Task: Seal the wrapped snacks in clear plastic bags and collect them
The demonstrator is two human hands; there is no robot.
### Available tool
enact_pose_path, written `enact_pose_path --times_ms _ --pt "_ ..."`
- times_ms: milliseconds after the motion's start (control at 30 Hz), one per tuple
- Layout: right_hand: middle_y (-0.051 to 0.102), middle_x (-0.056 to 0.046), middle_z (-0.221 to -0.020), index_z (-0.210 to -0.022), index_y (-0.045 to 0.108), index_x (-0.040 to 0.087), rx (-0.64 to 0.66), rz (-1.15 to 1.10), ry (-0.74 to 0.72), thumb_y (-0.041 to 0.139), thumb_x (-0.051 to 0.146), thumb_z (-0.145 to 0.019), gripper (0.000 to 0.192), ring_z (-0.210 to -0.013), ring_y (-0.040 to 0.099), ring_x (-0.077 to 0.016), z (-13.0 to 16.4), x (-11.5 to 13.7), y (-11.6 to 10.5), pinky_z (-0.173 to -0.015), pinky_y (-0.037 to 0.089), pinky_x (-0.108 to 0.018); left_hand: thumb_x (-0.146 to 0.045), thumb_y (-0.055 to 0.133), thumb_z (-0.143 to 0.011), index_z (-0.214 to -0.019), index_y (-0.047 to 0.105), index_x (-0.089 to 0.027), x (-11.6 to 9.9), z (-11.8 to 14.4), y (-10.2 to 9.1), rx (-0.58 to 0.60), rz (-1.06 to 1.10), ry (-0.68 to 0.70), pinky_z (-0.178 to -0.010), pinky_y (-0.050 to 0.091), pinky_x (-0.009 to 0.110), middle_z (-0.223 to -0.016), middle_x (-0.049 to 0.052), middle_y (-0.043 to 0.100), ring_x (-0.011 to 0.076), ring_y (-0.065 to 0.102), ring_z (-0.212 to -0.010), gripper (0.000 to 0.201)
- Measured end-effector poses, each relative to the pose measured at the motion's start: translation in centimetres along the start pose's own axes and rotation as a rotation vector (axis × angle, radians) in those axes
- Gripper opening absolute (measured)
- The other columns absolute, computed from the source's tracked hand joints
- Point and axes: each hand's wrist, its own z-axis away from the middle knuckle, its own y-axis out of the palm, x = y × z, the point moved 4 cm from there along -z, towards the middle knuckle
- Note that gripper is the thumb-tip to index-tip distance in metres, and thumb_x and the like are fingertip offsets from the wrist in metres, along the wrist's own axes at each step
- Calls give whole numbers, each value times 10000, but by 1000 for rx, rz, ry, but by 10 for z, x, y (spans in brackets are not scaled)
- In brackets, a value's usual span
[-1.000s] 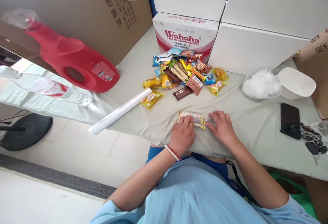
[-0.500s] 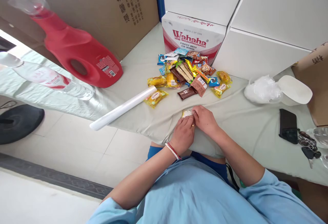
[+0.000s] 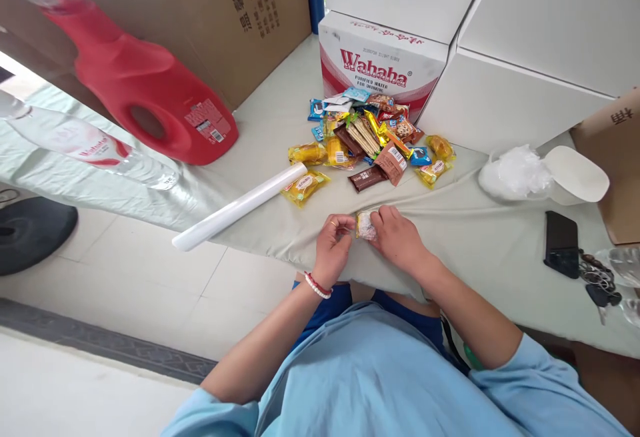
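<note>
A small snack packet [image 3: 367, 226], whitish with yellow at its left edge, is at the front part of the cloth-covered table [image 3: 280, 230]. My right hand [image 3: 397, 234] grips its right side with closed fingers, covering part of it. At the packet's left edge, the fingers of my left hand [image 3: 334, 244] are curled in, fingertips against that edge. Beyond both hands lies a pile of wrapped snacks: a brown packet [image 3: 393, 162], a dark brown bar [image 3: 368, 178], a pack of biscuit sticks [image 3: 363, 136] and several yellow-wrapped cakes [image 3: 305, 188].
A white roll [image 3: 240, 207] lies to the left, near a red jug [image 3: 155, 100] and a clear water bottle [image 3: 95, 147]. Behind the snacks stands a Wahaha carton [image 3: 380, 64]. On the right are a white scoop-shaped container [image 3: 577, 174], crumpled plastic [image 3: 517, 174], a phone [image 3: 561, 244] and keys [image 3: 600, 284].
My left hand has shifted left from over the packet to its left edge, uncovering more of it. My right hand stays on the packet. The view has shifted slightly.
</note>
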Motion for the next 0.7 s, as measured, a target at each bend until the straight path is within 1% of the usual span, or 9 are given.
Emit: enact_pose_path --times_ms 100,200,267,333,433,500,600,667,700 --pt "612 -167 -1122 -1075 632 193 3 -42 20 679 247 -948 146 -1042 555 -316 -10 -14 -7 -706 450 -348 -175 490 -820 -988 626 -209 -1 -2 -9 -78 -86 -40 -896 546 323 -1015 36 649 164 650 -951 219" --pt "616 -127 -1066 -1025 633 193 -109 -314 86 635 356 -986 168 -947 575 -261 -5 -38 -22 -691 444 -325 -258 529 -903 -1094 621 -206 -3 0 -10 -93 -91 -86 -935 552 353 -1115 70 664 187 663 -1040 218" --pt "590 -60 -912 -927 609 206 -158 -653 118 552 486 -1022 302 -801 553 -197 5 -54 -28 -678 442 -304 -329 596 -914 -1227 592 -206 -5 1 0 0 -7 -124 -958 560 368 -1260 109 657 212 667 -1134 336" --pt "524 -3 -765 -837 566 215 -104 -1030 127 468 615 -1026 454 -680 498 -155 15 -61 -22 -635 436 -284 -383 649 -904 -1335 550 -206 -8 3 19 168 117 -153 -965 573 379 -1360 134 640 230 679 -1165 476" --pt "527 21 -711 -880 577 220 -29 -1377 195 467 703 -988 507 -629 491 -143 31 -57 -3 -606 453 -277 -424 631 -926 -1329 581 -195 -13 3 51 347 150 -184 -932 596 383 -1250 112 713 227 721 -1051 466" --pt "608 6 -784 -994 607 224 -94 -1403 256 549 686 -955 467 -707 564 -163 42 -52 9 -665 502 -289 -405 615 -940 -1295 622 -197 -14 2 67 350 36 -186 -925 598 387 -1150 90 746 229 725 -1010 412" --pt "678 -18 -893 -1052 628 225 -192 -1293 319 623 606 -938 398 -849 631 -196 60 -58 17 -755 541 -305 -349 614 -942 -1306 644 -205 -18 1 82 395 -93 -132 -958 590 401 -1184 94 744 242 715 -1071 393" --pt "682 -17 -880 -1022 642 217 -250 -1197 375 602 558 -961 348 -856 642 -198 75 -87 13 -755 539 -297 -358 589 -963 -1318 649 -210 -21 1 82 474 -135 -69 -959 593 396 -1249 103 724 237 708 -1106 390" --pt "684 -19 -876 -1026 649 211 -290 -1144 412 584 539 -975 338 -853 645 -196 83 -113 7 -751 534 -290 -376 578 -974 -1300 663 -213 -21 0 76 478 -193 -23 -951 595 390 -1256 103 715 235 703 -1118 374"
